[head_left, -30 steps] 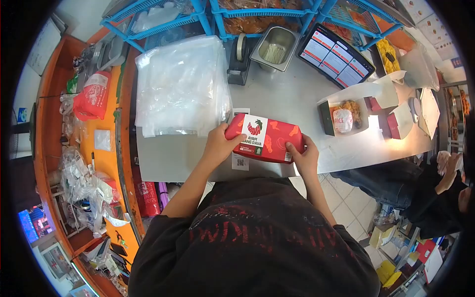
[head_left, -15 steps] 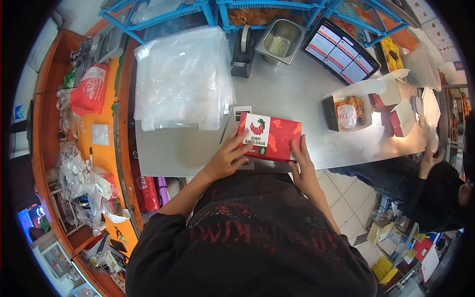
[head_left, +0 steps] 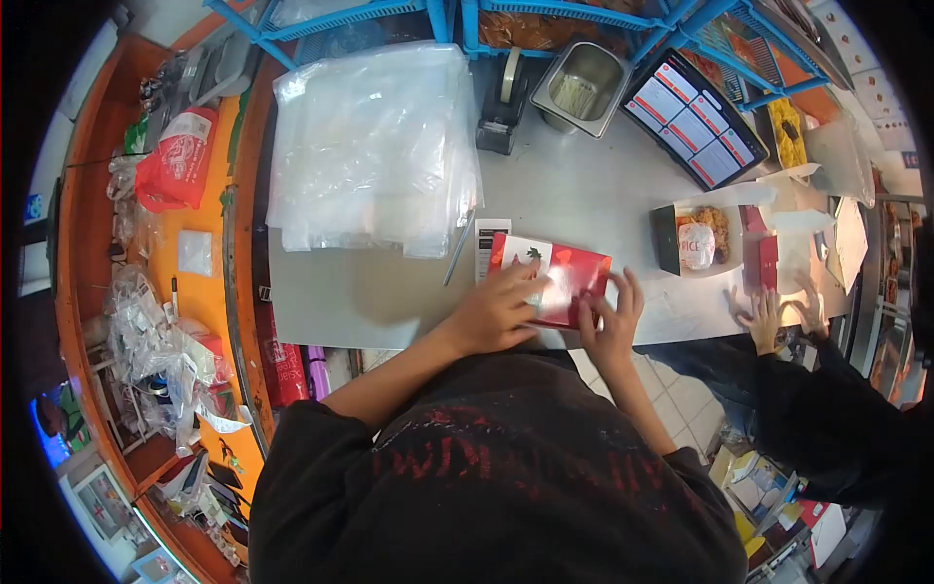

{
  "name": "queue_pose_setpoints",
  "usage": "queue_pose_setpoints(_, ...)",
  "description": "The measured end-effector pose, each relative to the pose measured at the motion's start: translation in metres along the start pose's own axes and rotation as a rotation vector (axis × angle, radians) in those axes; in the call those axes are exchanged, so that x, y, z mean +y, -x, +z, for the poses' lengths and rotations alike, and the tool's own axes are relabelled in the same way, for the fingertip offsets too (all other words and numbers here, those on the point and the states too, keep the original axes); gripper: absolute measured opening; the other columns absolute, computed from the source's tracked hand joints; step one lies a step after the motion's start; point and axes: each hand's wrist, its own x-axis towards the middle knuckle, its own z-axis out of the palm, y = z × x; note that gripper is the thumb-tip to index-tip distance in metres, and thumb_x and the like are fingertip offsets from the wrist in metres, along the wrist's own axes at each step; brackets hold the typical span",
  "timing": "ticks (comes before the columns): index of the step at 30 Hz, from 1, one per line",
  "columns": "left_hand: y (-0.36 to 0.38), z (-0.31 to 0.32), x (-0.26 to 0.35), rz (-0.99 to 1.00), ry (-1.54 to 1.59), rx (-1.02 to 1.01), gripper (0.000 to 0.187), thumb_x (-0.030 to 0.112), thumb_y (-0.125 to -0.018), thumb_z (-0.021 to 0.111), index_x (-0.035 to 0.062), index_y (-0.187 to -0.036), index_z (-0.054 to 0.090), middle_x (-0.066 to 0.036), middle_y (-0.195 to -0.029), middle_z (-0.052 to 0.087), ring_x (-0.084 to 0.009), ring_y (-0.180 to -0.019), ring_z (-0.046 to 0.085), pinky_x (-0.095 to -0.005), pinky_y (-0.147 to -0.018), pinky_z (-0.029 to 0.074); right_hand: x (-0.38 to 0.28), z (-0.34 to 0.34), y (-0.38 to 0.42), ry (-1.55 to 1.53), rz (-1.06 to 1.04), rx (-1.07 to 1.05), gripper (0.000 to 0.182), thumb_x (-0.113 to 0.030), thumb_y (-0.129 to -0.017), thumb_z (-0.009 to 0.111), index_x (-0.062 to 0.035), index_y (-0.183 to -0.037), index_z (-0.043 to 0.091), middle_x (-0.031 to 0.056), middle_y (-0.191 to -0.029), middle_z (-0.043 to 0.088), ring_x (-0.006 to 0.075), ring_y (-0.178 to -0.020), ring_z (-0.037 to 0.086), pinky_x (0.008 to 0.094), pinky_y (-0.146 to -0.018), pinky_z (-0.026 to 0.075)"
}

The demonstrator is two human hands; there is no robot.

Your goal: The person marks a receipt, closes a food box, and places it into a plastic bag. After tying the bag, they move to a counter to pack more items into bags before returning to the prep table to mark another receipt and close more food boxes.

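Red box (head_left: 564, 280) lies under the spread left grip (head_left: 493, 316), its end at the open right grip (head_left: 611, 329).

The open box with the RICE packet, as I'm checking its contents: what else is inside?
Beside the RICE packet in the open box is browned, crisp-looking food. Whatever lies beneath them is covered.

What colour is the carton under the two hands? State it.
The carton is red with a white printed panel; the head view shows it best.
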Motion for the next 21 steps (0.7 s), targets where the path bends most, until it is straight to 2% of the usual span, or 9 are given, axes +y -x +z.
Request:
queue_pose_setpoints(3,-0.013,0.015,-0.001,0.126,0.074,-0.068,0.015,0.014,-0.069,0.067,0.0040,-0.076,0.059,-0.008,-0.106,0.059,-0.0289,-0.110,0.052,-0.0418,-0.095,0.042,-0.003,0.032,-0.074,-0.110,-0.040,0.051,0.012,-0.012,-0.079,0.063,0.0001,-0.080,0.062,0.0185,-0.113,0.052,0.0322,-0.106,0.049,0.0421,-0.091,0.039)
queue_pose_setpoints(5,-0.018,0.023,-0.004,0.162,0.025,-0.014,0.013,0.011,-0.067,0.066,0.0039,-0.074,0.058,-0.008,-0.105,0.059,-0.0280,-0.110,0.052,-0.0414,-0.095,0.042,-0.014,0.075,-0.132,-0.850,0.305,0.033,0.022,-0.022,-0.082,0.064,0.0000,-0.082,0.063,0.0134,-0.112,0.054,0.0237,-0.099,0.053,0.0365,-0.087,0.040)
queue_pose_setpoints(7,-0.019,0.028,-0.004,0.177,-0.032,0.045,0.012,0.009,-0.067,0.066,0.0038,-0.074,0.058,-0.008,-0.102,0.059,-0.0285,-0.108,0.053,-0.0416,-0.094,0.042,-0.029,0.116,-0.184,-1.134,0.593,0.087,0.027,-0.026,-0.084,0.064,-0.0005,-0.093,0.064,0.0086,-0.107,0.057,0.0163,-0.094,0.055,0.0304,-0.083,0.041)
queue_pose_setpoints(11,-0.015,0.027,-0.008,0.149,0.028,-0.036,0.020,0.010,-0.068,0.068,0.0054,-0.085,0.060,-0.008,-0.110,0.056,-0.0284,-0.110,0.050,-0.0410,-0.095,0.041,-0.027,0.153,-0.231,-0.978,0.687,-0.096,0.029,-0.024,-0.084,0.065,0.0001,-0.100,0.064,0.0069,-0.099,0.061,0.0152,-0.091,0.056,0.0278,-0.082,0.043)
queue_pose_setpoints(13,-0.009,0.035,-0.011,0.160,0.021,-0.035,0.025,0.009,-0.068,0.068,0.0049,-0.091,0.060,-0.009,-0.113,0.054,-0.0294,-0.111,0.049,-0.0406,-0.095,0.041,-0.037,0.128,-0.226,-1.398,0.871,-0.132,0.024,-0.022,-0.081,0.067,-0.0003,-0.091,0.068,0.0032,-0.096,0.063,0.0135,-0.092,0.055,0.0276,-0.081,0.043)
queue_pose_setpoints(17,-0.011,0.036,-0.012,0.118,0.021,-0.023,0.031,0.012,-0.071,0.067,0.0016,-0.099,0.060,-0.012,-0.115,0.053,-0.0300,-0.114,0.046,-0.0396,-0.101,0.036,-0.039,0.166,-0.191,-1.177,0.578,0.132,0.019,-0.019,-0.076,0.071,-0.0007,-0.073,0.069,0.0061,-0.081,0.067,0.0186,-0.077,0.060,0.0298,-0.074,0.045)
queue_pose_setpoints(19,-0.011,0.037,-0.013,0.085,0.074,-0.009,0.035,0.013,-0.072,0.066,0.0011,-0.104,0.059,-0.013,-0.113,0.054,-0.0314,-0.115,0.046,-0.0397,-0.101,0.036,-0.046,0.154,-0.190,-0.340,0.252,0.298,0.019,-0.017,-0.071,0.073,0.0007,-0.065,0.066,0.0136,-0.064,0.063,0.0292,-0.062,0.060,0.0326,-0.070,0.048)
queue_pose_setpoints(20,-0.010,0.037,-0.015,0.033,0.133,-0.028,0.034,0.013,-0.072,0.066,0.0006,-0.102,0.059,-0.013,-0.113,0.055,-0.0312,-0.114,0.046,-0.0393,-0.100,0.036,-0.050,0.149,-0.193,-0.337,0.272,0.308,0.022,-0.017,-0.070,0.072,0.0027,-0.063,0.064,0.0199,-0.052,0.054,0.0373,-0.054,0.057,0.0332,-0.070,0.051)
queue_pose_setpoints(21,-0.008,0.038,-0.014,-0.019,0.201,-0.054,0.032,0.013,-0.072,0.066,0.0001,-0.101,0.059,-0.014,-0.113,0.055,-0.0309,-0.114,0.047,-0.0389,-0.100,0.037,-0.047,0.143,-0.193,-0.327,0.288,0.312,0.022,-0.017,-0.070,0.072,0.0027,-0.063,0.064,0.0199,-0.052,0.054,0.0373,-0.054,0.057,0.0332,-0.070,0.051)
